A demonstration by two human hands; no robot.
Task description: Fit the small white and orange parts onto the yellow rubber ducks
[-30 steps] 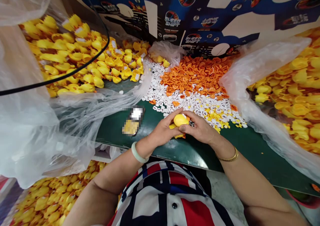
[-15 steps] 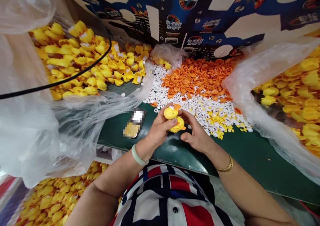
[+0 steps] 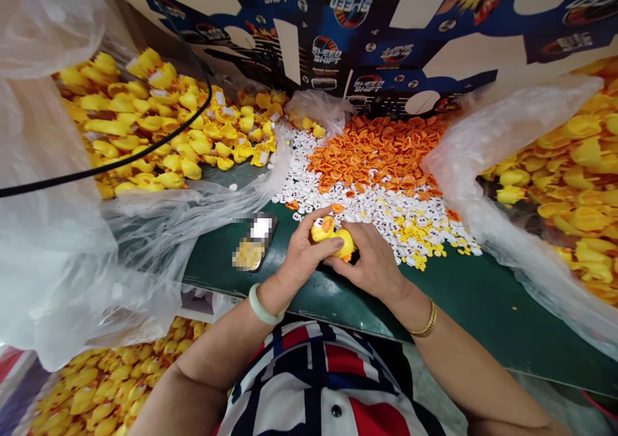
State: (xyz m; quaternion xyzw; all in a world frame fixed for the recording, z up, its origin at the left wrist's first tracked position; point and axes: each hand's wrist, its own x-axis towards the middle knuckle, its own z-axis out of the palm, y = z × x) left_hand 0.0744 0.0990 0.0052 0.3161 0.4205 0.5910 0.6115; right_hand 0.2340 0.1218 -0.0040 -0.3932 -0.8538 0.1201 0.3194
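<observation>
The person's left hand [image 3: 304,249] and right hand [image 3: 369,259] are close together above a green table top [image 3: 463,297], and they hold a small yellow rubber duck [image 3: 335,237] between them. The fingers of the left hand [image 3: 313,220] are curled around the duck's head end, where a little orange beak shows, and its thumb presses on the yellow side. The fingers of the right hand [image 3: 361,236] are closed over the other end, so the gap between the two hands is narrow. It is not possible to tell if the duck is one whole piece or two parts pressed together.

Just beyond the fingertips lies a layer of small white pieces [image 3: 367,210] with some yellow bits [image 3: 415,236] mixed in, and farther beyond them is a heap of orange beaks [image 3: 376,152]. To the left of the left fingers is a flat object with a pixelated surface [image 3: 253,243]. Farther left, past a clear plastic bag [image 3: 62,230], is a pile of yellow ducks [image 3: 159,127], and another pile [image 3: 570,165] is well to the right of the right fingers. A printed blue carton [image 3: 347,24] stands behind everything. A pale bangle [image 3: 259,304] is on the left wrist, and a gold bracelet [image 3: 427,320] is on the right wrist.
</observation>
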